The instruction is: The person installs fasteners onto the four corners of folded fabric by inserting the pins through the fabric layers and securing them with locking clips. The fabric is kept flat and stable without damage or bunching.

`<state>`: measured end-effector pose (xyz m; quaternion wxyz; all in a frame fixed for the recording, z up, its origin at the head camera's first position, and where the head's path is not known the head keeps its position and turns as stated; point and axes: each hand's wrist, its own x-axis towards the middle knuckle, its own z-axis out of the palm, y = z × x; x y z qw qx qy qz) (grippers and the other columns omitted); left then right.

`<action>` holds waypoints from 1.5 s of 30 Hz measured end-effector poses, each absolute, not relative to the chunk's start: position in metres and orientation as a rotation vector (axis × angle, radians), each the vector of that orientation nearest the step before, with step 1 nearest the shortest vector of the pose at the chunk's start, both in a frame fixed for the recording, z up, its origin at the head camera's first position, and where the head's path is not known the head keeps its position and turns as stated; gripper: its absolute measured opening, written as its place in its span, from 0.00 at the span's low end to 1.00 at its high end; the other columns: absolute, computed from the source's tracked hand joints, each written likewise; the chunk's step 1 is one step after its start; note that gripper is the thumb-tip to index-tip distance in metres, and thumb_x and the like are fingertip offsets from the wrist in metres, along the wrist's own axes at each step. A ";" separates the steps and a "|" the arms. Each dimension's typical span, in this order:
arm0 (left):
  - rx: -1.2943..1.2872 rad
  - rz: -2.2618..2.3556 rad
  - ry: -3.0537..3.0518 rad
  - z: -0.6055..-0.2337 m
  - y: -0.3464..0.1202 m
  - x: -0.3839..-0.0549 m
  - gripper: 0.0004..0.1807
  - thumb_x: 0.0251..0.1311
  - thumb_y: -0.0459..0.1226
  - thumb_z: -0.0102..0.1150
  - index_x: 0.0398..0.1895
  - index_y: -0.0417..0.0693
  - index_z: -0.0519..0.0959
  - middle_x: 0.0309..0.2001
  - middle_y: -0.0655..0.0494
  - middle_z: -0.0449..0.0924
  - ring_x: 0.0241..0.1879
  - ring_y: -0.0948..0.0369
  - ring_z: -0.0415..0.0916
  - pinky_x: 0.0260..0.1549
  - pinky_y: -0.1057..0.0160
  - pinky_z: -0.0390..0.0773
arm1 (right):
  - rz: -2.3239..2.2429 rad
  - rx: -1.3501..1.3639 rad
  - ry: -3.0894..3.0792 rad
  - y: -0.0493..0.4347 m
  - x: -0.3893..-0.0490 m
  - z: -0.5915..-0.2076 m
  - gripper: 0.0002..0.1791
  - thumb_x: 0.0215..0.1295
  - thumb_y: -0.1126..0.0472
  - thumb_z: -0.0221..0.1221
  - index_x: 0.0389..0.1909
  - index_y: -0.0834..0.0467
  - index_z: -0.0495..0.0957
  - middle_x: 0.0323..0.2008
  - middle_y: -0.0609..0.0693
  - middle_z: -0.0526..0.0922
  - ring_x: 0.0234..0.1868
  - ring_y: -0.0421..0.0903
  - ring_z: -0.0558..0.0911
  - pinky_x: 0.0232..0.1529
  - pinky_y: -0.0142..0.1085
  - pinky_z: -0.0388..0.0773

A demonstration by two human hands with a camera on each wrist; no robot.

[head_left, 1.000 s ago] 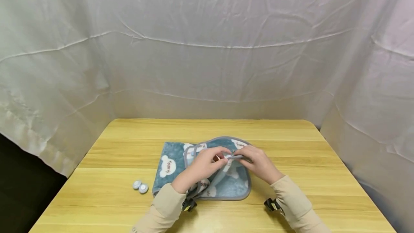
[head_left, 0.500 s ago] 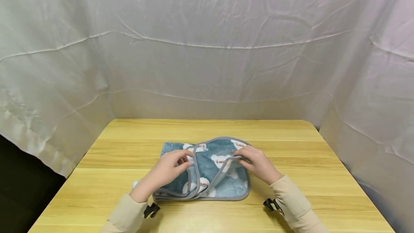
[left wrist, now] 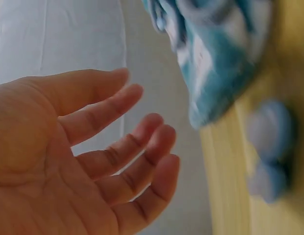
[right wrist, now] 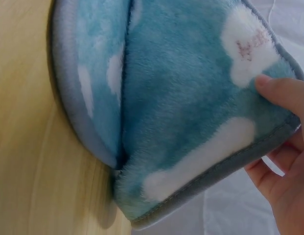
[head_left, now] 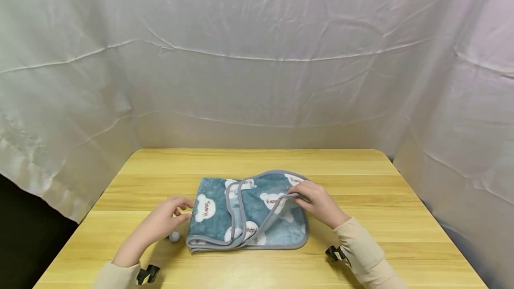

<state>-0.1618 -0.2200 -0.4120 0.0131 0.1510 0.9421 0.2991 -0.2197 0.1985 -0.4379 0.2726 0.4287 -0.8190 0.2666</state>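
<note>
Fleece blanket, teal with white bear-head patches and grey piping (head_left: 257, 211), lies folded mid-table, and the right hand (head_left: 319, 200) has its raised flap pinched, thumb on top, fingers beneath! Left hand (head_left: 166, 217) hovers just off the blanket's left edge, fingers loose, holding nothing. Danger here: one hard tug rightward, with no hand pinning the left end, could drag the layers askew; a slack pinch could drop that flap crooked. And watch the two round, grey-blue knobs (left wrist: 271, 129) near the left wrist; a careless sweep might send them rolling. Room? Plenty on the pale-yellow wood-grain table (head_left: 401, 217), right and far, up to the grey-white curtain (head_left: 257, 92); near edge out of sight.
</note>
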 end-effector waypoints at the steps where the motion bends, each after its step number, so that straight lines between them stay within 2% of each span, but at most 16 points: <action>1: 0.445 0.926 2.930 -0.414 -0.226 -0.160 0.13 0.60 0.32 0.63 0.49 0.43 0.80 0.48 0.46 0.79 0.36 0.61 0.74 0.34 0.61 0.75 | 0.720 1.153 -2.208 0.198 -0.220 -0.438 0.15 0.50 0.71 0.70 0.39 0.53 0.83 0.37 0.45 0.86 0.38 0.42 0.83 0.40 0.34 0.82; 5: 0.341 0.908 2.879 -0.420 -0.246 -0.156 0.14 0.58 0.30 0.62 0.49 0.42 0.79 0.49 0.41 0.77 0.38 0.56 0.74 0.33 0.59 0.75 | 0.718 1.152 -2.214 0.198 -0.219 -0.438 0.15 0.51 0.70 0.69 0.39 0.53 0.83 0.37 0.45 0.86 0.38 0.41 0.82 0.40 0.34 0.81; 11: 0.269 0.962 2.741 -0.428 -0.263 -0.156 0.18 0.49 0.24 0.65 0.46 0.39 0.78 0.46 0.36 0.72 0.31 0.57 0.66 0.27 0.64 0.69 | 0.711 1.152 -2.217 0.198 -0.219 -0.437 0.15 0.50 0.71 0.70 0.39 0.54 0.83 0.37 0.46 0.86 0.39 0.42 0.82 0.40 0.34 0.82; 16: 0.285 0.953 2.698 -0.435 -0.265 -0.159 0.20 0.40 0.20 0.66 0.41 0.39 0.79 0.43 0.37 0.77 0.37 0.54 0.70 0.28 0.64 0.69 | 0.719 1.161 -2.213 0.198 -0.219 -0.437 0.15 0.50 0.71 0.70 0.39 0.54 0.83 0.37 0.46 0.86 0.39 0.42 0.83 0.40 0.34 0.82; 19: 0.291 0.933 2.698 -0.439 -0.264 -0.161 0.20 0.38 0.18 0.64 0.38 0.40 0.79 0.39 0.42 0.79 0.36 0.55 0.68 0.27 0.64 0.66 | 0.720 1.167 -2.207 0.198 -0.220 -0.437 0.15 0.50 0.71 0.70 0.39 0.54 0.83 0.37 0.46 0.86 0.38 0.42 0.82 0.40 0.33 0.81; 23: 0.244 0.925 2.716 -0.442 -0.262 -0.162 0.18 0.40 0.18 0.64 0.36 0.41 0.78 0.33 0.50 0.77 0.31 0.57 0.65 0.28 0.63 0.66 | 0.714 1.170 -2.198 0.198 -0.219 -0.437 0.15 0.50 0.70 0.70 0.38 0.54 0.83 0.37 0.46 0.85 0.38 0.42 0.83 0.40 0.32 0.81; 28: 0.186 0.889 2.765 -0.443 -0.259 -0.162 0.15 0.44 0.21 0.65 0.35 0.42 0.77 0.30 0.52 0.74 0.30 0.58 0.66 0.29 0.61 0.67 | 0.710 1.166 -2.198 0.198 -0.219 -0.437 0.14 0.49 0.70 0.70 0.38 0.54 0.83 0.36 0.46 0.86 0.38 0.42 0.83 0.40 0.33 0.82; 34: 0.127 0.879 2.812 -0.440 -0.258 -0.161 0.11 0.50 0.26 0.63 0.36 0.44 0.75 0.27 0.53 0.74 0.26 0.59 0.67 0.26 0.62 0.67 | 0.714 1.163 -2.197 0.198 -0.219 -0.436 0.14 0.49 0.70 0.70 0.38 0.54 0.83 0.37 0.46 0.86 0.38 0.42 0.83 0.40 0.33 0.82; 45: 0.106 0.875 2.910 -0.432 -0.253 -0.167 0.11 0.55 0.35 0.64 0.36 0.43 0.73 0.32 0.53 0.77 0.29 0.59 0.70 0.27 0.62 0.69 | 0.709 1.173 -2.182 0.198 -0.219 -0.437 0.15 0.49 0.71 0.70 0.38 0.54 0.83 0.36 0.45 0.86 0.38 0.42 0.82 0.40 0.31 0.81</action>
